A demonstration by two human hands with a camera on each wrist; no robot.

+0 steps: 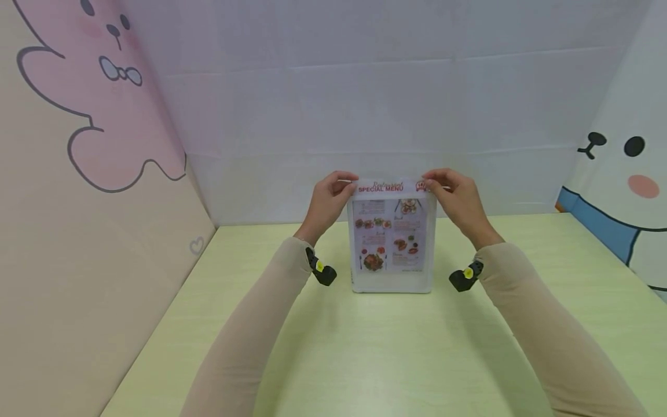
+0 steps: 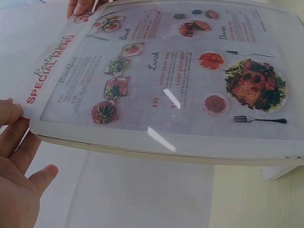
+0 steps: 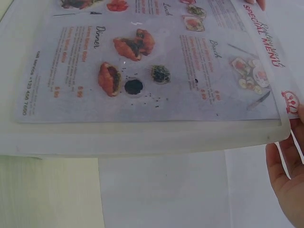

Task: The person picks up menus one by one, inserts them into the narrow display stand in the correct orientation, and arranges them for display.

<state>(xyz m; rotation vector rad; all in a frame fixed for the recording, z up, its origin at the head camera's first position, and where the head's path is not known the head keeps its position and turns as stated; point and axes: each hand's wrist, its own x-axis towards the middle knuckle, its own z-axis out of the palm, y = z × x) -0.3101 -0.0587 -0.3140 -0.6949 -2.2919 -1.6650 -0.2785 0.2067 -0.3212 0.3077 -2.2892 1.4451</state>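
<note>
A white menu stand [image 1: 392, 282] stands upright on the table, its printed menu sheet [image 1: 389, 243] showing through a clear front. The sheet's top strip, lettered "Restaurant SPECIAL MENU", sticks out above the stand's upper edge. My left hand [image 1: 328, 200] pinches the upper left corner of this strip, while my right hand [image 1: 460, 200] pinches the upper right corner beside the red logo. In the left wrist view, glare streaks cross the clear cover [image 2: 161, 140]. From the right wrist, the sheet's logo end [image 3: 289, 102] appears between thumb and fingers, past the stand's edge.
The pale green table [image 1: 385, 353] extends in front of the stand and to both sides. Behind it hangs a white cloth wall [image 1: 385, 110]. Cartoon-printed panels flank the table, a pink figure [image 1: 120, 116] left and a white face [image 1: 620, 179] right.
</note>
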